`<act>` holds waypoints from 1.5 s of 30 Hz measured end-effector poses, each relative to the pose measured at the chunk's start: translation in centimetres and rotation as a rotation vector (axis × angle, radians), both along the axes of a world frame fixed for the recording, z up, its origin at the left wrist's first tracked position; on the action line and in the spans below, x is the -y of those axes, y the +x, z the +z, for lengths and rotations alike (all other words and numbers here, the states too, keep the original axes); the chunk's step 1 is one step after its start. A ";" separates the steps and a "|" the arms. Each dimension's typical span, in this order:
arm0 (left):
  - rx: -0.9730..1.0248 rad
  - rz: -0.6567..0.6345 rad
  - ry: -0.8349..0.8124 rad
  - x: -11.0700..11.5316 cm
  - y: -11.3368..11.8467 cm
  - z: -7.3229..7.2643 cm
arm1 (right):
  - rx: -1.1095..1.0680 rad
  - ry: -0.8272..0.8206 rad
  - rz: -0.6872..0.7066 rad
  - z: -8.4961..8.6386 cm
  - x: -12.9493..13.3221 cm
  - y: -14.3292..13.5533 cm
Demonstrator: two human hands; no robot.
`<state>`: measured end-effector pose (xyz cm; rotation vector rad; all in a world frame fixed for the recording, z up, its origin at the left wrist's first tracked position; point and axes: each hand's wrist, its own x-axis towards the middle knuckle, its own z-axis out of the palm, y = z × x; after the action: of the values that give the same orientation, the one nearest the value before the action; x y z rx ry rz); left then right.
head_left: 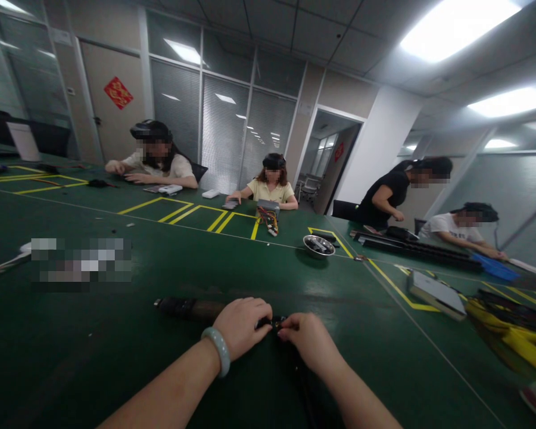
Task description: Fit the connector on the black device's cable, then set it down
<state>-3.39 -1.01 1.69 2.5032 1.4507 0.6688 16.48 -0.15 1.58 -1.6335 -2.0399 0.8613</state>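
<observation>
My left hand [243, 325], with a pale green bangle [218, 351] on its wrist, has its fingers curled round a small black part [263, 322]. My right hand [310, 339] pinches at the right side of this dark part, and the fingertips of both hands are close together. A dark cylindrical tool [192, 308] lies on the table, its right end hidden behind my left hand. Below my right hand a thin dark strip or cable [300, 375] runs toward me; its outline is hard to make out.
The green table [161, 369] carries a metal bowl [319, 245] with dark pieces, a grey box with coloured wires [268, 213] and a flat silver box [436, 295]. Yellow-black material [513, 336] lies at right. Several people are round the table's far side.
</observation>
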 end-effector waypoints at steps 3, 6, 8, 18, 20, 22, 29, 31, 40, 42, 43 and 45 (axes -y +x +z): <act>0.009 -0.005 0.005 -0.1 0.0 -0.1 | -0.001 0.089 -0.024 -0.3 0.2 -0.6; 0.001 -0.017 0.016 -0.1 0.0 -0.2 | 0.010 0.128 -0.015 -0.4 0.3 -0.7; -0.007 -0.023 0.023 -0.1 0.0 -0.3 | 0.020 0.141 0.003 -0.4 0.3 -0.8; 0.003 -0.056 0.060 -0.2 0.0 -0.5 | 0.162 0.253 0.090 0.4 0.7 -1.2; 0.004 -0.062 0.067 -0.1 0.0 -0.5 | 0.175 0.265 0.091 0.4 0.7 -1.2; 0.002 -0.070 0.071 0.0 0.1 -0.4 | 0.168 0.268 0.094 0.3 0.7 -1.1; 0.012 -0.047 0.049 0.1 0.5 -0.3 | 0.030 0.218 -0.049 -0.7 0.5 -1.3; 0.017 -0.040 0.039 0.1 0.5 -0.2 | -0.012 0.221 -0.042 -0.7 0.6 -1.5; 0.020 -0.041 0.023 0.0 0.4 -0.1 | 0.024 0.109 0.041 0.4 0.6 -0.7; 0.020 -0.040 0.028 0.0 0.4 -0.2 | -0.006 0.088 0.087 0.3 0.5 -0.5; 0.019 -0.039 0.030 0.0 0.4 -0.2 | -0.019 0.085 0.107 0.2 0.4 -0.4; 0.021 -0.037 0.033 0.0 0.5 -0.2 | -0.041 0.094 0.137 -0.1 0.2 -0.4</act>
<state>-2.94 -1.03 1.45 2.5338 1.3938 0.7155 16.09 -0.37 1.44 -1.4293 -2.1492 0.8240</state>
